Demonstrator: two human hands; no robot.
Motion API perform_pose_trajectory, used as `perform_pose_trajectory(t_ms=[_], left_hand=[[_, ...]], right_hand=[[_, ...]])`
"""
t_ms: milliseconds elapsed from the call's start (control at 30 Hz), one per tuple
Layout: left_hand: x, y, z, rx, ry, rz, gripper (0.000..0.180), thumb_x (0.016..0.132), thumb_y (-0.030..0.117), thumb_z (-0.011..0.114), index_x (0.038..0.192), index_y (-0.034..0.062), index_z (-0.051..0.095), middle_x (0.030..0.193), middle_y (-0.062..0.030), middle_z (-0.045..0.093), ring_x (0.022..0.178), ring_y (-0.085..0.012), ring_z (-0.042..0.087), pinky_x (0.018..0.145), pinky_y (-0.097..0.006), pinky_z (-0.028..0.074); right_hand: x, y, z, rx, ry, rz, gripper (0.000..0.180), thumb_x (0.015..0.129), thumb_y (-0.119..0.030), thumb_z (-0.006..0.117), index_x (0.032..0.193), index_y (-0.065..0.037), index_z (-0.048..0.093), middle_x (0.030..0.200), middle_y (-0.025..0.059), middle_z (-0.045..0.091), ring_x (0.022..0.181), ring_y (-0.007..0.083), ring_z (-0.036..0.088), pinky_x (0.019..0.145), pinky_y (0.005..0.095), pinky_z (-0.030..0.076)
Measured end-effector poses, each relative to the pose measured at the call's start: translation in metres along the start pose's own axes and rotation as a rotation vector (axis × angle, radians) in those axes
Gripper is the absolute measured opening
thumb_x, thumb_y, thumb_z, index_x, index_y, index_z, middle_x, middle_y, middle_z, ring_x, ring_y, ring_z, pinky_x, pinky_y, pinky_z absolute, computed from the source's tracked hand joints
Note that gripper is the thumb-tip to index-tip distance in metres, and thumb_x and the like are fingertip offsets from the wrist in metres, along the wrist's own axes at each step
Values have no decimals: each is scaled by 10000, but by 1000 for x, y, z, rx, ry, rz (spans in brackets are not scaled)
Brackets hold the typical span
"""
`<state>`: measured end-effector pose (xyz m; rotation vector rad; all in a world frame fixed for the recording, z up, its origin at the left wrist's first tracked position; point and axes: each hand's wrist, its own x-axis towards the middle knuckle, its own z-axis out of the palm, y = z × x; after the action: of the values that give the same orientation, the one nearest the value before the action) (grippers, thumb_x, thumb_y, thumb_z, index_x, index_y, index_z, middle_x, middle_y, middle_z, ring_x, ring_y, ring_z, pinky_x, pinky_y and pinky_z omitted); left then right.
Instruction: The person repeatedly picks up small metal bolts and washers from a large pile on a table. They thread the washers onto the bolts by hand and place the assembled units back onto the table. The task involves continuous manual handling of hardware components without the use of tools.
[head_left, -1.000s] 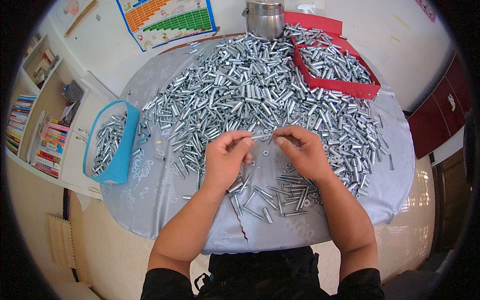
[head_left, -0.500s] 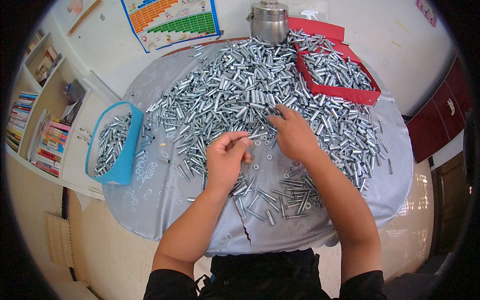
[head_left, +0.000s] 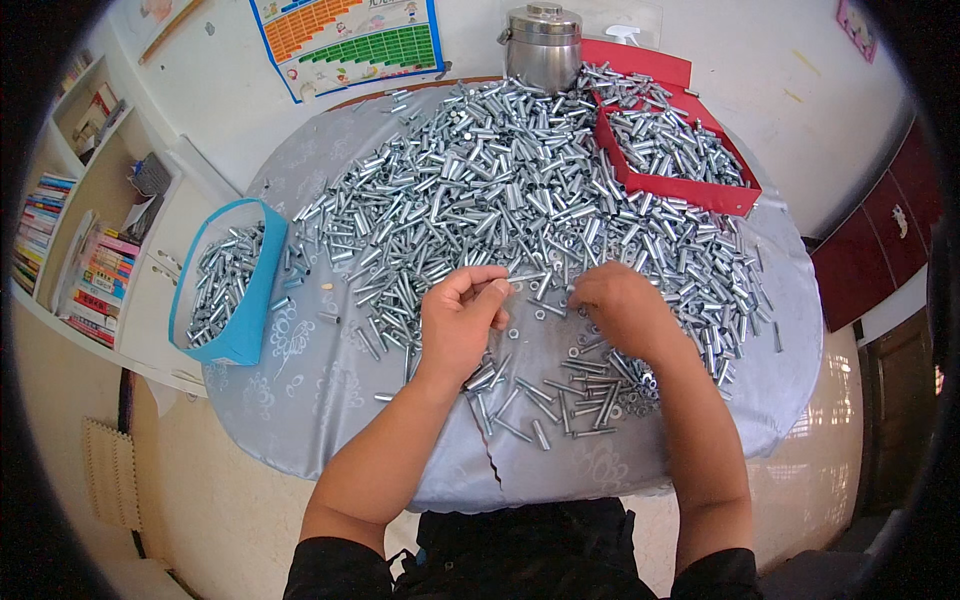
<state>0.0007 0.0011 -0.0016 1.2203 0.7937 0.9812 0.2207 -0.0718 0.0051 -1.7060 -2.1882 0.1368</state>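
Observation:
My left hand (head_left: 460,322) is closed in a pinch on a slim silver bolt (head_left: 527,276), whose shank sticks out to the right past the fingertips. To its right, my right hand (head_left: 628,312) has its fingers bunched together and pointing left, low over the near edge of the heap. Whatever lies between those fingertips is hidden. Loose hex nuts (head_left: 513,333) lie between the two hands. Beyond them spreads a big heap of metal sleeves and bolts (head_left: 470,180). A smaller group of bolts (head_left: 590,395), with nuts and washers, lies nearer to me, partly under my right forearm.
A blue fabric bin (head_left: 262,285) holding metal sleeves stands at the table's left. At the back right is a red box (head_left: 690,188) full of similar parts, beside a steel pot (head_left: 543,50). The grey tablecloth (head_left: 330,420) has a tear at the front. Bookshelves (head_left: 95,220) stand left.
My right hand has drawn back toward me and slightly right from the heap, its outstretched fingers now bunched together. The left hand keeps its bolt in nearly the same place.

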Motion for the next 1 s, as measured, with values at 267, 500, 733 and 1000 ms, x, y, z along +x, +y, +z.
perform_pose_trajectory(t_ms=[267, 500, 733, 1000], left_hand=[[-1, 0, 3, 36, -43, -59, 188, 882, 46, 626, 1053, -31, 639, 878, -104, 687, 602, -114, 583, 555, -251, 497], [-2, -2, 2, 41, -106, -58, 185, 888, 59, 624, 1052, -22, 643, 884, -103, 689, 592, -113, 582, 546, -249, 495], [-1, -4, 2, 56, -133, -39, 169, 892, 61, 620, 1037, -22, 651, 876, -97, 690, 589, -106, 577, 548, -239, 489], [-2, -3, 2, 90, -129, -34, 161, 889, 40, 620, 1033, -23, 656, 862, -83, 687, 594, -101, 575, 552, -232, 482]], right_hand=[[-11, -19, -1, 520, 274, 351, 109, 817, -34, 627, 923, -25, 655, 930, 135, 682, 856, 305, 660, 766, 359, 511], [-14, -20, -10, 636, 234, 312, 214, 819, -65, 688, 1027, -18, 670, 938, 144, 691, 804, 231, 675, 727, 318, 520], [-16, -26, -11, 600, 265, 262, 211, 815, -60, 687, 1021, -18, 677, 917, 152, 684, 795, 257, 672, 726, 327, 523], [-15, -26, -9, 588, 262, 235, 229, 807, -43, 687, 1035, -27, 682, 928, 150, 687, 815, 261, 672, 740, 328, 522]])
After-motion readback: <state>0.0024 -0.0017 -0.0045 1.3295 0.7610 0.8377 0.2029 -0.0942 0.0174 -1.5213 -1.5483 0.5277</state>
